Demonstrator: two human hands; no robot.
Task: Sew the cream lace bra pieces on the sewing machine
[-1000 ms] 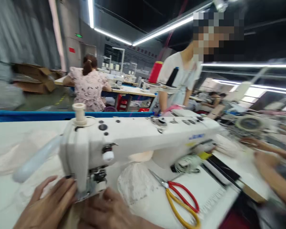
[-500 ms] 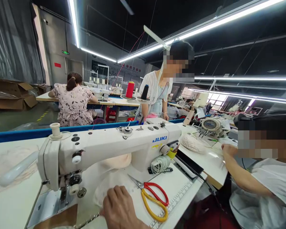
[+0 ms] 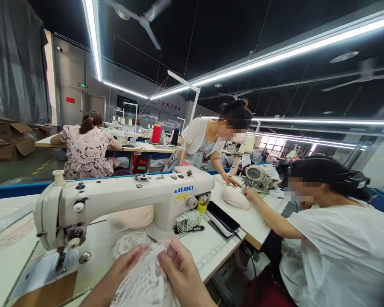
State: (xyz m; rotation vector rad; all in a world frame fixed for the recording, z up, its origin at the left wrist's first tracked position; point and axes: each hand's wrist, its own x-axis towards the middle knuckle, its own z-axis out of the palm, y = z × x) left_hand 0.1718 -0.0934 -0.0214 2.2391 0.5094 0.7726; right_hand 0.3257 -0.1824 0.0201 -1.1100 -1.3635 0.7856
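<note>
White table (image 3: 9, 258) | Juki sewing machine (image 3: 128, 197) ahead; coiled cord (image 3: 188, 221), smartphone (image 3: 223, 216) beyond | your right hand (image 3: 183, 266) pinches white lace (image 3: 144, 282) near machine; your left hand (image 3: 121, 267) half-curled on it, partly hidden by it

You are in a garment-sewing workshop, with a white JUKI sewing machine (image 3: 124, 198) and white lace (image 3: 144, 281) before you. A red thread cone (image 3: 156, 134) and a black thread cone (image 3: 175, 136) stand behind the machine, and more sewing machines (image 3: 126, 135) line a long tabletop (image 3: 145, 146) where a co-worker in a leaf-patterned garment (image 3: 85, 149) sits. Strip lights (image 3: 92, 38) and a fan (image 3: 144, 21) hang below the dark ceiling (image 3: 230, 25); a green sign (image 3: 82, 85) and red lettering (image 3: 169, 104) mark the grey walls (image 3: 71, 70).
</note>
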